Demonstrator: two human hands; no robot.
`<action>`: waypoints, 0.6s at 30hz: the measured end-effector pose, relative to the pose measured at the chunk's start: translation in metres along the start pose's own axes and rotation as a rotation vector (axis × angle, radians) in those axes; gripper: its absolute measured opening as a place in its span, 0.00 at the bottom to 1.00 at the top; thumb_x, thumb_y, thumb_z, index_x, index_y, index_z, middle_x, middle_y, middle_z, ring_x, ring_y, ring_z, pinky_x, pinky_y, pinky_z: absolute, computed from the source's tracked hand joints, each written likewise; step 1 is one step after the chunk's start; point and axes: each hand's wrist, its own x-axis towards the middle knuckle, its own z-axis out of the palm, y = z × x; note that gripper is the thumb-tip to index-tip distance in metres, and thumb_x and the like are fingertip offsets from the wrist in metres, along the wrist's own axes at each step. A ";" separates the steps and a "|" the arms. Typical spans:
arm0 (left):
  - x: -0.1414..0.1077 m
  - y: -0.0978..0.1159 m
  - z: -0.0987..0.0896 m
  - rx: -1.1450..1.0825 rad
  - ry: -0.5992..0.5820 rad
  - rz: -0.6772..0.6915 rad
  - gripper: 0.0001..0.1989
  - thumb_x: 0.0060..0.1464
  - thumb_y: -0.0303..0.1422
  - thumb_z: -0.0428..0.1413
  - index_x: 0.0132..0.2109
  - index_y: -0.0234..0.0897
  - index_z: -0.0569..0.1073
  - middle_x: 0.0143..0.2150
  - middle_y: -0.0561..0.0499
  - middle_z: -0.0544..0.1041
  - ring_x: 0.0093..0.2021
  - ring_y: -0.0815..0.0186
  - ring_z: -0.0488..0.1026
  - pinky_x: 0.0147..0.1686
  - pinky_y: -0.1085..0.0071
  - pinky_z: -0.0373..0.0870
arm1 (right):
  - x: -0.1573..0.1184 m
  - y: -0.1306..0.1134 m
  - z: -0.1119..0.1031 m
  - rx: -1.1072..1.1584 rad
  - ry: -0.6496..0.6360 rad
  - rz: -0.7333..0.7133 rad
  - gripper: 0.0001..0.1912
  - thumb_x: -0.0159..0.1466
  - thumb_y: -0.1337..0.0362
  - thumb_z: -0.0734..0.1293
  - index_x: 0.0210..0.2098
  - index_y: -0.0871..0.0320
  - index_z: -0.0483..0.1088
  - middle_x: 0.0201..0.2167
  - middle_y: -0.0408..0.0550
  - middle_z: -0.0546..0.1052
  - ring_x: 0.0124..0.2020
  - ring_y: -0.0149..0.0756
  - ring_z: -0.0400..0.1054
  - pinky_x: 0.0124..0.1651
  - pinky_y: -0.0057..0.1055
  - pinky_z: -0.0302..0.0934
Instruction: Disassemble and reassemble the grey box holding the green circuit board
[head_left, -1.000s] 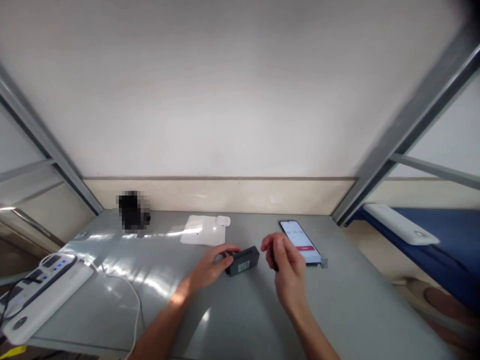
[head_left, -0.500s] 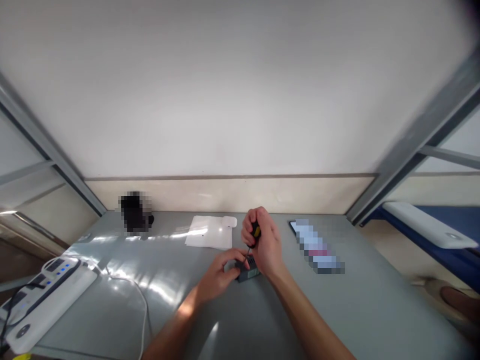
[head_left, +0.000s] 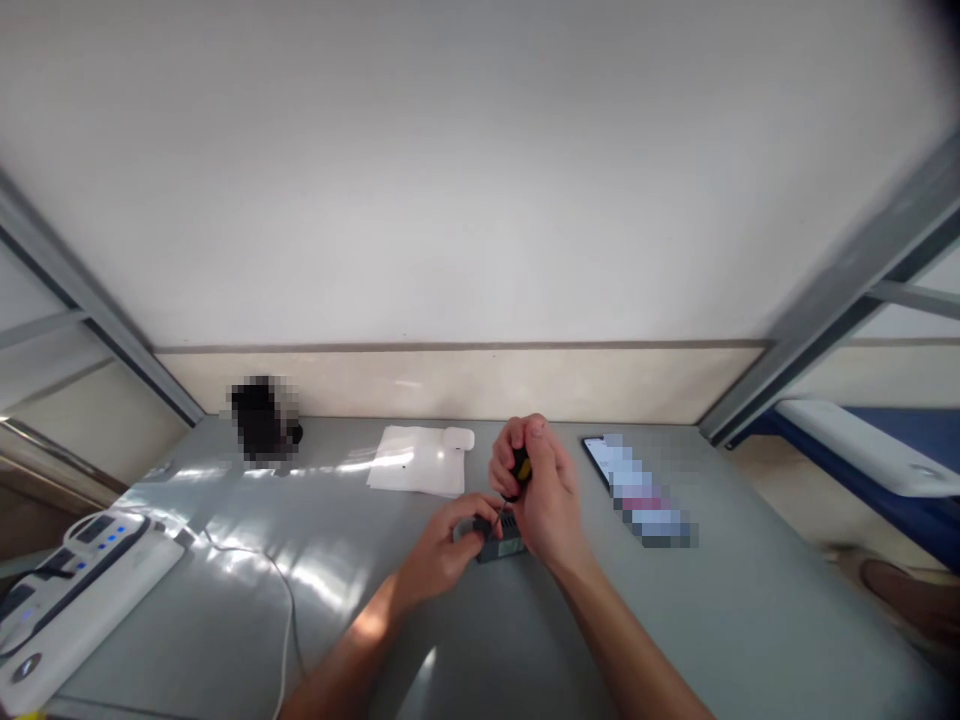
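Note:
My right hand (head_left: 551,490) is closed around the black-and-yellow handle of a screwdriver (head_left: 520,470). Its thin shaft slants down and left to a small dark grey boxy device (head_left: 501,549) that has slots along its top and a paler panel on its front. On the left end of that device, the thumb and fingers of my left hand (head_left: 442,550) are closed, steadying it against the table. The screwdriver's tip is hidden among the left fingers, so what it touches cannot be made out.
White paper sheets (head_left: 416,460) with a small white item lie behind my hands. A phone (head_left: 630,490), partly blurred out, rests to the right. A blurred black object (head_left: 262,420) stands back left. At left are a power strip (head_left: 105,540) and a white cable (head_left: 291,610) on the grey table (head_left: 712,600).
My right hand and the screwdriver have shifted slightly right, and the shaft leans more. The left hand stays on the device. The view has moved a little.

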 end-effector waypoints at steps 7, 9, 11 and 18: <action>0.003 -0.002 0.006 -0.041 -0.018 -0.068 0.05 0.53 0.32 0.51 0.34 0.38 0.71 0.34 0.50 0.72 0.40 0.61 0.68 0.45 0.67 0.64 | 0.000 0.001 0.000 -0.095 -0.010 -0.046 0.22 0.71 0.42 0.66 0.32 0.52 0.61 0.25 0.34 0.64 0.17 0.23 0.52 0.18 0.23 0.47; 0.004 -0.006 0.008 -0.071 -0.024 -0.087 0.05 0.53 0.32 0.50 0.35 0.38 0.70 0.34 0.51 0.70 0.40 0.61 0.66 0.45 0.67 0.63 | 0.001 0.001 -0.001 -0.128 0.005 -0.077 0.23 0.71 0.43 0.66 0.32 0.53 0.61 0.25 0.34 0.64 0.18 0.23 0.53 0.20 0.24 0.48; 0.005 -0.011 0.010 -0.110 -0.029 -0.091 0.06 0.53 0.32 0.50 0.35 0.38 0.70 0.36 0.51 0.70 0.41 0.61 0.66 0.46 0.67 0.62 | 0.002 0.000 -0.002 -0.140 0.010 -0.085 0.22 0.72 0.44 0.66 0.33 0.53 0.61 0.25 0.34 0.64 0.18 0.23 0.53 0.21 0.24 0.49; 0.007 -0.021 0.015 -0.149 -0.001 -0.152 0.08 0.50 0.33 0.49 0.36 0.38 0.71 0.37 0.51 0.71 0.43 0.60 0.66 0.47 0.67 0.62 | 0.000 -0.004 0.000 -0.174 -0.030 -0.104 0.21 0.72 0.44 0.65 0.33 0.53 0.62 0.25 0.35 0.64 0.19 0.24 0.53 0.22 0.26 0.49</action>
